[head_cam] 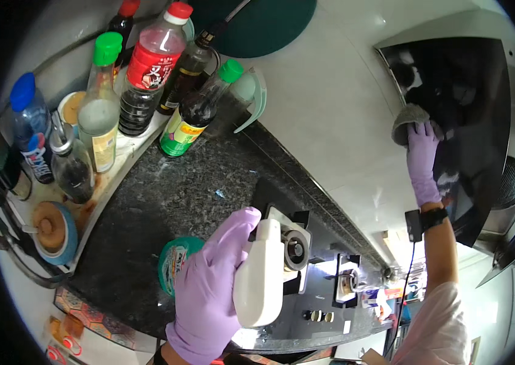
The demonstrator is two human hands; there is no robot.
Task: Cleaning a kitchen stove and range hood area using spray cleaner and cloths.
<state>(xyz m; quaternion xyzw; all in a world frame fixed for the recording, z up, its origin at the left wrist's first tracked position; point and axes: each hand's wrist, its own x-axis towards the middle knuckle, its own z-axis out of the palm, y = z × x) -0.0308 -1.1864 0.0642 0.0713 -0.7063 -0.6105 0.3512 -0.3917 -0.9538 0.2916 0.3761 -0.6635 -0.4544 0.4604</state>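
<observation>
My left hand [207, 287], in a purple glove, grips a spray bottle by its neck. The bottle's white trigger head [260, 278] points up the picture, and its green labelled body [170, 264] shows behind my hand. Gloved as well, my right hand [422, 143] presses a grey-brown cloth [410, 117] on the black glossy panel of a range hood [472, 105], near its left edge. Pale smears or reflections mark the panel around the cloth. My fingers cover part of the cloth.
Below the hood is a gas cooktop with a near burner [296, 250] and a farther burner [348, 280]. Sauce bottles [148, 82] crowd a corner shelf [116, 175]; a green-capped bottle [189, 118] stands on the dark stone counter [184, 187]. A cable [406, 292] hangs from my right wrist.
</observation>
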